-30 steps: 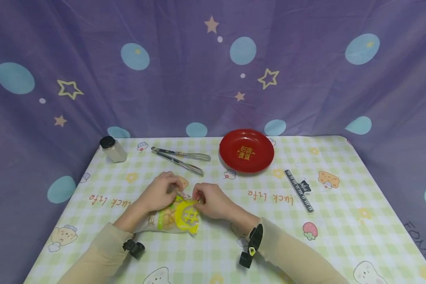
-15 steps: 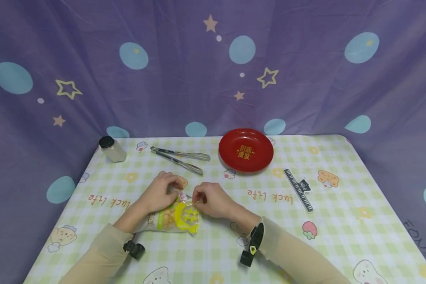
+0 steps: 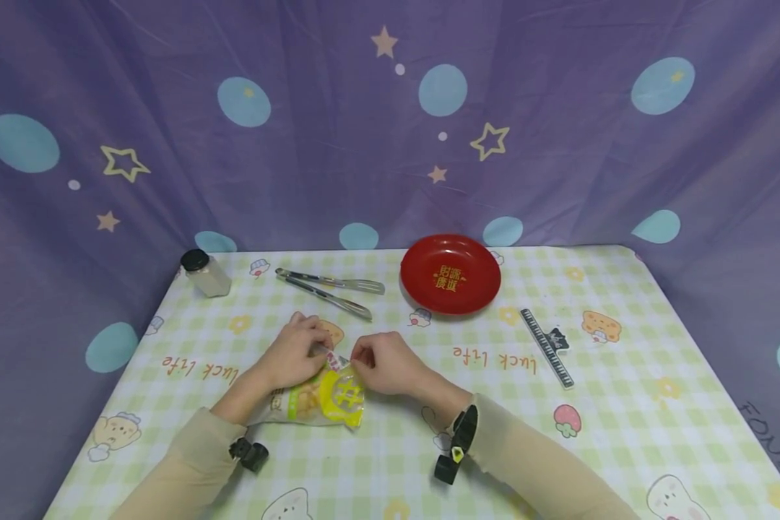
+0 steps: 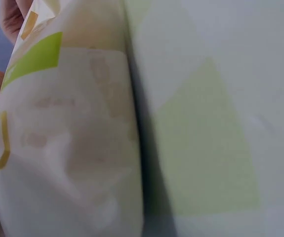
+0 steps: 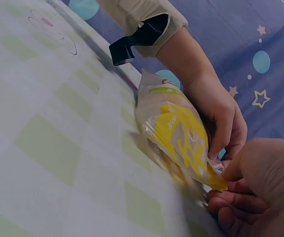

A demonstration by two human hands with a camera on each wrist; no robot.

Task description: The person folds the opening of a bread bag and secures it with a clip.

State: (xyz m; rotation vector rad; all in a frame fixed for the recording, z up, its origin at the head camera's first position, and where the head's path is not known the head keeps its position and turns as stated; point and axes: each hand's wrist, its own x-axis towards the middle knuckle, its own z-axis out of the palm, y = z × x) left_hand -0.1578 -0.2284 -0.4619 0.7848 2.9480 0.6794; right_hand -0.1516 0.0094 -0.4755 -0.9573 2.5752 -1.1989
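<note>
A plastic food bag (image 3: 308,403), clear and white with yellow and green print, lies on the table in front of me. Pale chunks show on its front in the head view. My left hand (image 3: 292,352) pinches the bag's far edge, its fingertips partly hidden behind the plastic. At the bag's right far corner, my right hand (image 3: 390,365) pinches the film between thumb and curled fingers. The right wrist view shows both hands close together at one end of the bag (image 5: 174,126). In the left wrist view the bag (image 4: 77,133) fills the left side.
Metal tongs (image 3: 331,290) lie beyond the left hand. A red plate (image 3: 451,296) sits at the back, right of the tongs. A black-lidded jar (image 3: 209,276) stands at the back left. A clip with a piano-key pattern (image 3: 547,350) lies to the right.
My right hand has shifted slightly left and away from me along the bag's edge. The left hand stays nearly in place, and the bag's far edge has creased differently between the hands.
</note>
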